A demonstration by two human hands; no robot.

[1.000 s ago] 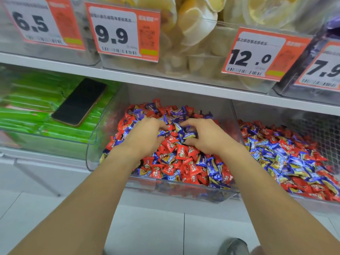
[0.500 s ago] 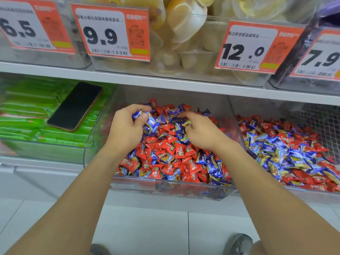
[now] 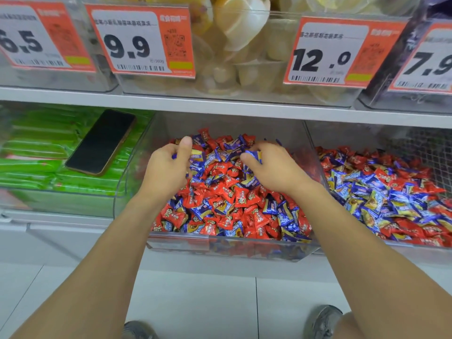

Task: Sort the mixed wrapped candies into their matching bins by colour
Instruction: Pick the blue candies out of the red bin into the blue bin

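Observation:
A clear plastic bin on the lower shelf holds a heap of mixed red candies and blue candies. Both my hands are over its far half. My left hand has its fingers curled round blue candies, thumb up. My right hand pinches a blue candy between thumb and fingers. A second clear bin to the right holds the same red and blue mix.
A dark phone lies on green packets in the left bin. The upper shelf carries bins with orange price tags just above my hands. White floor tiles and my shoes are below.
Both hands have lifted slightly out of the heap. My left hand closed tighter round blue candies and my right hand picked one up between thumb and fingers.

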